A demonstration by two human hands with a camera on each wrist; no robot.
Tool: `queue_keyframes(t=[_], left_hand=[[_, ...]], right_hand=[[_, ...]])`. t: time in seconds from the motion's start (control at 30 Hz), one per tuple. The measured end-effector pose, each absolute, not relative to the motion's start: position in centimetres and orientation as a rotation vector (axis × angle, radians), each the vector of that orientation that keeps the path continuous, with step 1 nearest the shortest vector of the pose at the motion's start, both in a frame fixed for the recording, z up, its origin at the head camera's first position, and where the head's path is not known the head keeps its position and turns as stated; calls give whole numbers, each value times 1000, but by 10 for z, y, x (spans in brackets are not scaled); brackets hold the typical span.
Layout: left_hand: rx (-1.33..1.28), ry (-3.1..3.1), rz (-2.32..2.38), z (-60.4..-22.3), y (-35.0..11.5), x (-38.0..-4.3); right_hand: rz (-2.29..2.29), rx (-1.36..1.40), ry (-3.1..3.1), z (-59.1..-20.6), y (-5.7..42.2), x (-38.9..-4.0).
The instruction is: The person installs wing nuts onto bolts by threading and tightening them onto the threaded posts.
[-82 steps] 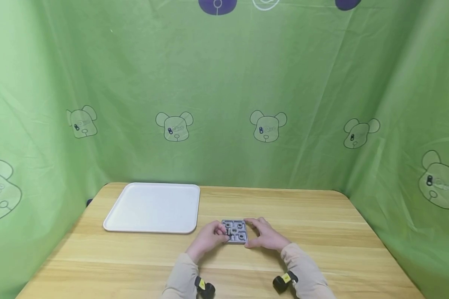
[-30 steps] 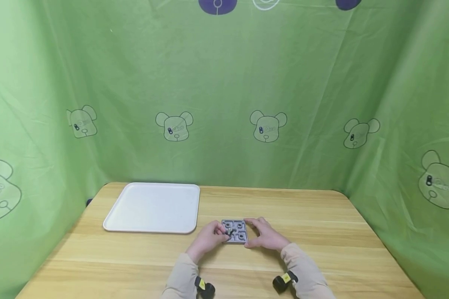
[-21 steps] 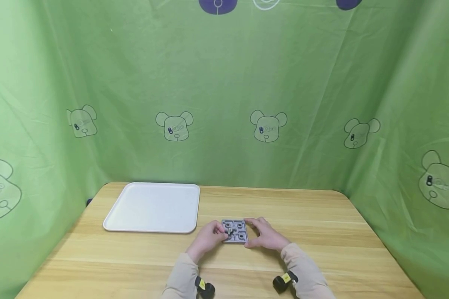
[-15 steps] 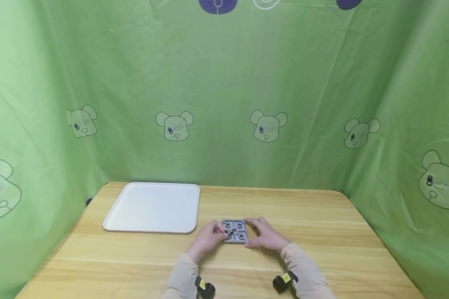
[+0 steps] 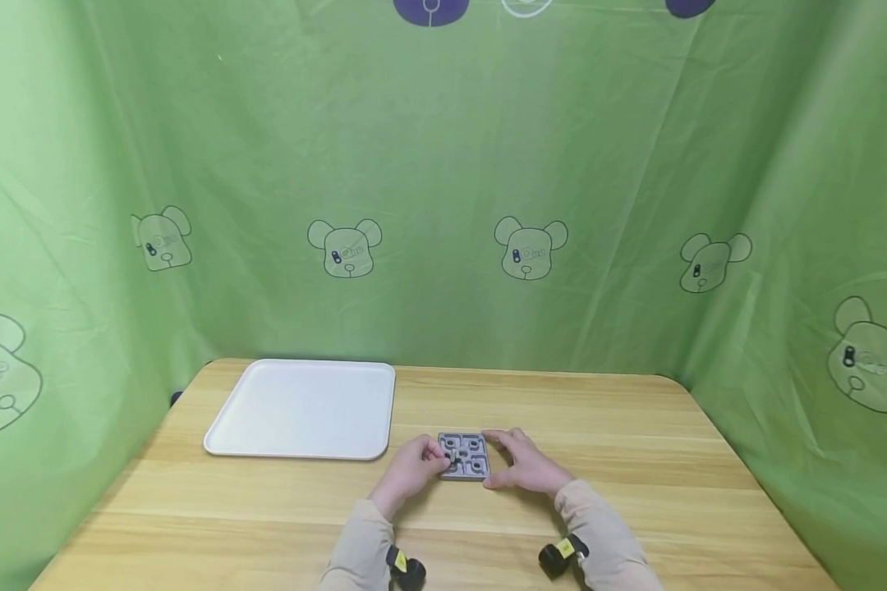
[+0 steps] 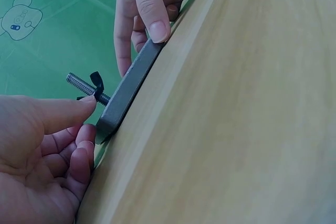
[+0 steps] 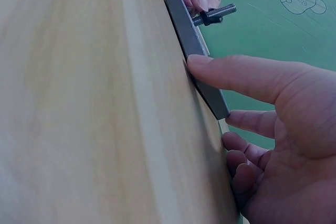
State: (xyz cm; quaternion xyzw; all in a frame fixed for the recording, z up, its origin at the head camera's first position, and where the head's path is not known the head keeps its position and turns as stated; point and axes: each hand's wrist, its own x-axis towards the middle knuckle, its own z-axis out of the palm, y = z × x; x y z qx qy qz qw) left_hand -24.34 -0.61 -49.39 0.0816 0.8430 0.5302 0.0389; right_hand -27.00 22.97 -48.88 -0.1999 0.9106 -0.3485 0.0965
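A square grey metal plate (image 5: pixel 464 477) with recessed patterns and several round holes lies flat on the table. From its near-left part a threaded bolt (image 6: pixel 79 83) stands upright, carrying a black wing nut (image 6: pixel 96 81) low on the thread, a little above the plate. My left hand (image 5: pixel 411 469) pinches at the wing nut, its thumb tip against one wing; the other wing is mostly hidden behind that thumb. On the opposite side, my right hand (image 5: pixel 526 468) holds the plate's right edge, thumb at the near corner and fingers at the far one.
A white tray (image 5: pixel 303 410) sits at the table's back left, beyond my left hand. The wooden table (image 5: pixel 636 460) has rounded back corners, and green curtains (image 5: pixel 443 312) printed with bear heads enclose it behind and on both sides.
The dark wings of the wing nut have turned on the bolt, with small shifts of my left thumb and fingers. My right hand and the plate have stayed put.
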Motion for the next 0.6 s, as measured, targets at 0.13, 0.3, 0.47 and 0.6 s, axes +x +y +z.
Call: queue_keyframes(t=[0.13, 0.3, 0.47, 0.6], left_hand=[[254, 2574, 1637, -495, -6, -244], [250, 2560, 1645, -496, -5, -244], [257, 2540, 1655, -495, -5, -244], [269, 2525, 1658, -495, -5, -244]], right_hand=[[-1034, -591, 2698, -489, 230, -270], [-1035, -595, 2697, -490, 230, -271], [-1038, -599, 2695, -490, 230, -271], [-1035, -603, 2697, -490, 230, -271]])
